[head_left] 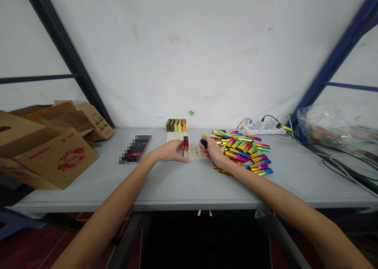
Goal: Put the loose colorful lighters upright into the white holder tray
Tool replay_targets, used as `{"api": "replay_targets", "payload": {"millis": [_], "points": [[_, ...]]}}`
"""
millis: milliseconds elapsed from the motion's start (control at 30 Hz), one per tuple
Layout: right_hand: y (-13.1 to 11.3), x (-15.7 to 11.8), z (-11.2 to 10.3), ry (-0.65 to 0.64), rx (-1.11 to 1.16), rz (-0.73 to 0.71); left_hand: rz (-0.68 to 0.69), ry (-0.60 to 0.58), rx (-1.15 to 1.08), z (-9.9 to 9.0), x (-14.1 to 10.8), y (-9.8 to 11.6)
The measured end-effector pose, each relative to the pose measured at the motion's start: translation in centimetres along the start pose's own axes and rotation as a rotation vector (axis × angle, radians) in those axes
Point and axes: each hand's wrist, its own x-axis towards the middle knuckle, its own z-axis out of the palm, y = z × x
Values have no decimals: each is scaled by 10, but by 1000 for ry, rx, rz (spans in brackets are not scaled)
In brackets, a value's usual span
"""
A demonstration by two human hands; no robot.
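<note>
A white tray with rows of round holes (198, 153) lies on the table between my hands. A red lighter with a dark top (186, 144) stands upright at the tray's left end. My left hand (169, 150) is at that end, fingertips beside the red lighter and thumb stretched apart along the tray's front corner. Above the tray's right end, my right hand (215, 151) is closed around a dark blue lighter (204, 143), mostly hidden by the fingers. A pile of shiny, multicoloured lighters (246, 147) lies loose just to its right.
Several yellow and green lighters (176, 125) stand in rows at the back, behind a pale tray part (178, 136). A phone (136, 150) lies left. Open cardboard boxes (59, 155) fill the far left. A power strip (260, 126) with cables and a plastic bag (325, 121) are at right.
</note>
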Motion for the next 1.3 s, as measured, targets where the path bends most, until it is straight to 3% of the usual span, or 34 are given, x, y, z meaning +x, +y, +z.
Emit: {"api": "replay_targets", "payload": {"millis": [200, 400, 567, 967, 1300], "points": [[-2, 4, -2, -64, 70, -96, 20, -5, 7, 0, 0, 0], [-1, 5, -4, -49, -356, -348, 10, 14, -20, 2, 1, -4], [2, 3, -6, 97, -591, -478, 13, 13, -61, 3, 2, -5], [0, 2, 3, -14, -664, -418, 28, 31, 48, 6, 3, -9], [-6, 4, 14, -10, -1290, -509, 99, 35, 5, 2, 2, -5]]}}
